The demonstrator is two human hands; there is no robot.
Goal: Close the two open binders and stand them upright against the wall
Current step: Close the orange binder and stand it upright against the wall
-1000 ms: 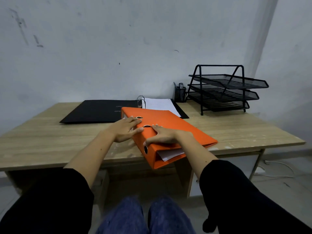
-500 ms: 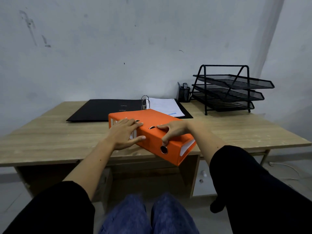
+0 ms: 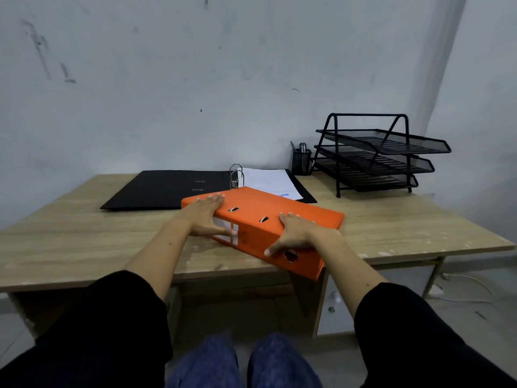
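**Orange binder closed, lying slantwise at the desk's front edge**

Orange binder (image 3: 268,219) lay closed on the desk (image 3: 84,242), spine toward the camera. Long axis ran from far-left to near-right; the near-right corner overhung the front edge. Spine showed a white label near its left end and a round finger hole near its right end. Two small metal slots sat in the top cover close to the spine.

Left hand (image 3: 205,217) gripped the left end, fingers lying straight across the top cover, thumb pressed on the spine label. Right hand (image 3: 293,233) gripped the right part likewise, fingers on the cover, thumb down the spine beside the finger hole.

Black binder (image 3: 167,189) lay open and flat behind the orange one, rings upright, white sheets (image 3: 268,182) on its right half. Black pen cup (image 3: 300,162) and black three-tier mesh tray (image 3: 375,158) stood at the right, near the wall (image 3: 195,79).

Versus 0.5 s ago: the binder had turned further, showing more of the top cover, and both hands had shifted apart toward its ends.
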